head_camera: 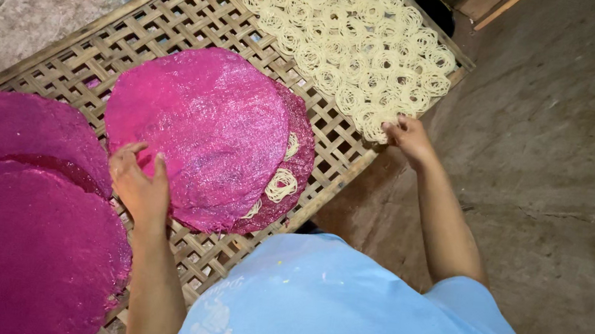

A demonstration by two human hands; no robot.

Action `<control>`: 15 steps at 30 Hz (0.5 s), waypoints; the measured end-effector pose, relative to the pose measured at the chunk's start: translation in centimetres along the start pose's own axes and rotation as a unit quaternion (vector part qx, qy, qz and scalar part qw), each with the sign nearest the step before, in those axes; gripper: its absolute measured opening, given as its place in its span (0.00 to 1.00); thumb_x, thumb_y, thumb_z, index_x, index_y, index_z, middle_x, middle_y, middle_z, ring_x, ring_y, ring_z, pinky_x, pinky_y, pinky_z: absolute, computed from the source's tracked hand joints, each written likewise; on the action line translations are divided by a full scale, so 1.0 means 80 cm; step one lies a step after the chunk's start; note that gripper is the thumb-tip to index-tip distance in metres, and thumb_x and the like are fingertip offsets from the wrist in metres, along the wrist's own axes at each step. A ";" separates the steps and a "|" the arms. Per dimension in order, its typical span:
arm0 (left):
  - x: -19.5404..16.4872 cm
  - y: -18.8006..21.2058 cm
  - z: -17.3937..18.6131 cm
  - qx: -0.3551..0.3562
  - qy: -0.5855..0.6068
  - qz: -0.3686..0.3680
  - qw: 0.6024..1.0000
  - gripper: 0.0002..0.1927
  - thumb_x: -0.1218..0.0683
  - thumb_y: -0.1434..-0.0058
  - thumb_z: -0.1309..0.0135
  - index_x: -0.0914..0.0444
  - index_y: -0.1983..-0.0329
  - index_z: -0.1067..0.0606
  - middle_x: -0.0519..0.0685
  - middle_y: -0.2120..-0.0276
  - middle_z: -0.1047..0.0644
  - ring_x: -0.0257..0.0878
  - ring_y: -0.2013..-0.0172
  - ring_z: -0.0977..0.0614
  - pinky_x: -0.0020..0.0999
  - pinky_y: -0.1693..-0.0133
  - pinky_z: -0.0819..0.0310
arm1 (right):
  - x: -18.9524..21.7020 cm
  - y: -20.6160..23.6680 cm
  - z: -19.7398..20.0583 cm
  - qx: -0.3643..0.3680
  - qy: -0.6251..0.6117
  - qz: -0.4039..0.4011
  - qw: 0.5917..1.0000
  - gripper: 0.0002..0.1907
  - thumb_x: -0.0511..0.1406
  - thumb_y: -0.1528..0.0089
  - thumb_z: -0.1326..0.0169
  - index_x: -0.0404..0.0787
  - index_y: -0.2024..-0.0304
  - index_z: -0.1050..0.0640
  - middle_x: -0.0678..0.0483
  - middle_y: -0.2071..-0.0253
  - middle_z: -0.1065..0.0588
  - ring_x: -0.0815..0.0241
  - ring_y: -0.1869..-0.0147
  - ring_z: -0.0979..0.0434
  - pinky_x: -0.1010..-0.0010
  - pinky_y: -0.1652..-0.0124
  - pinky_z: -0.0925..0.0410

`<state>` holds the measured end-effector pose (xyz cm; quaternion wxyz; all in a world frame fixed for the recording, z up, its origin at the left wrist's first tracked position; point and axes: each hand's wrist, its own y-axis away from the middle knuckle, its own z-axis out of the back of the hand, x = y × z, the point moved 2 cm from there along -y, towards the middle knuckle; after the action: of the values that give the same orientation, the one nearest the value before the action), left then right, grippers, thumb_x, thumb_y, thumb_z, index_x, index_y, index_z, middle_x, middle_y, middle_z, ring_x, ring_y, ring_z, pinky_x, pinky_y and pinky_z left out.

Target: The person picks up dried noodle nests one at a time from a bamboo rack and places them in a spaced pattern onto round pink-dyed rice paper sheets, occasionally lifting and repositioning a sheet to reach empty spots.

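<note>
The left hand (pixel 140 188) rests on the near edge of a pink disc (pixel 197 129), fingers (pixel 161 166) spread flat on it, clamping nothing. Under that disc lies a darker one, with pale coils (pixel 280 184) peeking out well right of the fingers. The right hand (pixel 407 136) touches the edge of the coil sheet (pixel 342 38), fingers together on its rim. Everything lies on a bamboo rack (pixel 180 19). More discs (pixel 14 232) sit just left of the left hand.

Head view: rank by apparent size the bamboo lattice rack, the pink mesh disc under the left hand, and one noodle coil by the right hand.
1. bamboo lattice rack
2. pink mesh disc
3. noodle coil, much the smallest
</note>
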<state>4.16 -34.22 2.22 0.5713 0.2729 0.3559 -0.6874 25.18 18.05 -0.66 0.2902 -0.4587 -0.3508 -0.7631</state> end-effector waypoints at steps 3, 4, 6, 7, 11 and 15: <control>-0.001 0.002 0.001 -0.016 -0.119 -0.062 0.991 0.15 0.59 0.39 0.36 0.64 0.49 0.22 0.56 0.49 0.23 0.50 0.49 0.21 0.47 0.47 0.28 | 0.009 0.004 -0.009 -0.041 0.162 -0.015 0.986 0.08 0.35 0.36 0.41 0.34 0.64 0.22 0.50 0.72 0.23 0.62 0.69 0.24 0.68 0.68 0.31; -0.001 0.002 0.002 -0.017 -0.104 -0.057 0.993 0.15 0.59 0.38 0.36 0.64 0.49 0.23 0.57 0.49 0.23 0.49 0.50 0.20 0.45 0.47 0.27 | 0.013 0.007 -0.010 -0.065 0.209 -0.011 0.976 0.09 0.35 0.37 0.40 0.33 0.62 0.21 0.49 0.72 0.22 0.59 0.69 0.22 0.66 0.67 0.30; -0.001 0.003 0.006 -0.015 -0.075 -0.045 0.996 0.14 0.60 0.38 0.37 0.64 0.49 0.23 0.58 0.49 0.24 0.47 0.51 0.19 0.42 0.47 0.24 | 0.019 0.011 -0.012 -0.115 0.280 0.036 0.952 0.11 0.36 0.39 0.38 0.34 0.58 0.20 0.45 0.69 0.21 0.54 0.66 0.19 0.63 0.63 0.27; -0.001 0.003 0.007 -0.012 -0.064 -0.033 0.997 0.14 0.60 0.37 0.38 0.64 0.48 0.23 0.58 0.49 0.24 0.47 0.51 0.19 0.42 0.47 0.24 | 0.021 0.012 -0.012 -0.142 0.304 0.080 0.939 0.13 0.35 0.41 0.37 0.34 0.57 0.19 0.43 0.66 0.20 0.51 0.64 0.18 0.62 0.61 0.27; 0.005 0.003 0.008 0.001 -0.049 0.010 0.999 0.14 0.59 0.35 0.40 0.64 0.47 0.24 0.58 0.47 0.25 0.46 0.51 0.18 0.41 0.45 0.25 | 0.015 0.006 -0.007 -0.195 0.324 0.099 0.920 0.17 0.36 0.45 0.35 0.36 0.55 0.17 0.42 0.62 0.19 0.46 0.60 0.17 0.59 0.58 0.26; 0.019 -0.004 0.004 0.013 -0.128 0.033 0.991 0.15 0.59 0.37 0.38 0.63 0.48 0.24 0.59 0.47 0.26 0.49 0.48 0.21 0.47 0.42 0.31 | 0.006 0.003 -0.004 -0.205 0.322 0.106 0.918 0.15 0.35 0.43 0.37 0.36 0.54 0.18 0.41 0.63 0.20 0.46 0.60 0.18 0.58 0.58 0.26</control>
<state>3.53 -35.32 1.28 0.6312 0.2018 0.2621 -0.7015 25.03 17.55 -0.30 0.3668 -0.2718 -0.0235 -0.8894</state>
